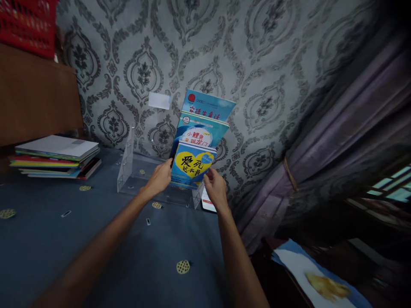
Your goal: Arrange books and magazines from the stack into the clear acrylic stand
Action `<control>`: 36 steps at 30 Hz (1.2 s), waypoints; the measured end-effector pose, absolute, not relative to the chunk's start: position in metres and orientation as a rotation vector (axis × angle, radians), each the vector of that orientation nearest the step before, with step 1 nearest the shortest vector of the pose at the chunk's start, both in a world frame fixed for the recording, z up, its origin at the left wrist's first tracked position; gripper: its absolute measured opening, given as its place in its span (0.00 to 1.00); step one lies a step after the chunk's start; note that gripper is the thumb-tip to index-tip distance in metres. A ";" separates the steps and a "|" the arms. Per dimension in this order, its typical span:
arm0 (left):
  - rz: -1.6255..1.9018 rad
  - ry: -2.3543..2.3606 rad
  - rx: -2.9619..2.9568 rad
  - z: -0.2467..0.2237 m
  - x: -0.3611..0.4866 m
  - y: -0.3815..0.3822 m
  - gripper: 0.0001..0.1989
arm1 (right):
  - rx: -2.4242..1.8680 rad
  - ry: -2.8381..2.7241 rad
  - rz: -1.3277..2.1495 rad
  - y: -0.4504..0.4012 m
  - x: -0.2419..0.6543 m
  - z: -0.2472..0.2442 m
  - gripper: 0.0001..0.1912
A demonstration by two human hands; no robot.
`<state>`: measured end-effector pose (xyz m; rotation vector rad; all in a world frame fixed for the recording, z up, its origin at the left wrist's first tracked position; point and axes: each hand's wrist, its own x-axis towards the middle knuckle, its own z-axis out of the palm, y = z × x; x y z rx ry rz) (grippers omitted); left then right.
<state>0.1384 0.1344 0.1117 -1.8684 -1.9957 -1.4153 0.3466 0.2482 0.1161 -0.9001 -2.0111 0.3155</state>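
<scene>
A blue book with a yellow heart (192, 166) stands upright at the right end of a clear plastic rack (125, 164). My left hand (160, 176) grips its left edge, fingers closed. On the book's lower right edge, my right hand (215, 186) is closed with thumb and fingers together. Behind it stand a teal book (216, 128) and a taller light blue book (221, 106), stepped upward against the wall. The lower edges of both are hidden by the front book.
A stack of books (58, 149) lies on the blue tablecloth (105, 239) at the left, near a brown box (38, 94) with a red basket (28, 28). A phone (208, 202) lies beside the rack's right end. Purple curtains (308, 141) hang at the right.
</scene>
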 end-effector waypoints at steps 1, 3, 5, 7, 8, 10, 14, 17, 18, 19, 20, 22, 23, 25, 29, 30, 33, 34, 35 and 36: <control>-1.413 -2.005 -1.870 0.112 0.138 0.134 0.24 | -0.899 -2.006 0.316 0.248 0.346 0.116 0.24; -1.398 -2.039 -1.858 0.113 0.137 0.133 0.24 | -0.893 -1.977 0.329 0.248 0.346 0.118 0.24; -1.393 -2.051 -1.829 0.114 0.134 0.132 0.25 | -0.890 -1.907 0.359 0.247 0.349 0.122 0.24; -1.413 -2.003 -1.799 0.115 0.131 0.131 0.24 | -0.872 -1.790 0.419 0.246 0.355 0.129 0.22; -1.427 -1.965 -1.787 0.116 0.129 0.131 0.24 | -0.852 -1.720 0.457 0.245 0.359 0.133 0.21; -1.446 -1.890 -1.772 0.119 0.128 0.130 0.23 | -0.795 -1.592 0.520 0.240 0.365 0.144 0.17; -1.446 -1.767 -1.759 0.129 0.136 0.122 0.21 | -0.662 -1.540 0.559 0.220 0.365 0.158 0.16; -1.466 -1.701 -1.731 0.130 0.148 0.112 0.18 | -0.618 -1.622 0.583 0.195 0.348 0.153 0.17; -1.461 -1.689 -1.720 0.127 0.151 0.107 0.18 | -0.610 -1.742 0.556 0.186 0.340 0.147 0.18; -1.445 -1.684 -1.711 0.123 0.154 0.102 0.17 | -0.610 -1.866 0.500 0.176 0.333 0.140 0.19; -1.416 -1.685 -1.713 0.117 0.155 0.097 0.17 | -0.619 -2.007 0.430 0.165 0.327 0.132 0.19; -1.332 -1.696 -1.746 0.098 0.153 0.084 0.17 | -0.638 -2.285 0.305 0.143 0.316 0.114 0.16; -1.279 -1.705 -1.786 0.087 0.150 0.078 0.17 | -0.624 -2.416 0.273 0.132 0.313 0.105 0.16; -1.162 -1.715 -1.898 0.061 0.143 0.063 0.17 | -0.603 -2.588 0.258 0.112 0.310 0.087 0.14; -0.909 -1.712 -2.197 0.017 0.128 0.037 0.19 | -0.498 -2.759 0.345 0.081 0.311 0.063 0.12; -0.873 -1.725 -2.244 0.010 0.126 0.033 0.19 | -0.480 -2.778 0.367 0.076 0.311 0.059 0.12; -0.823 -1.807 -2.270 0.001 0.124 0.029 0.17 | -0.478 -2.761 0.418 0.066 0.311 0.049 0.11; -0.817 -1.825 -2.261 0.001 0.124 0.029 0.17 | -0.487 -2.737 0.432 0.064 0.310 0.045 0.11; -0.812 -1.833 -2.253 0.002 0.125 0.029 0.16 | -0.500 -2.710 0.449 0.063 0.309 0.041 0.11; -0.807 -1.832 -2.251 0.003 0.126 0.030 0.16 | -0.511 -2.682 0.471 0.062 0.309 0.037 0.10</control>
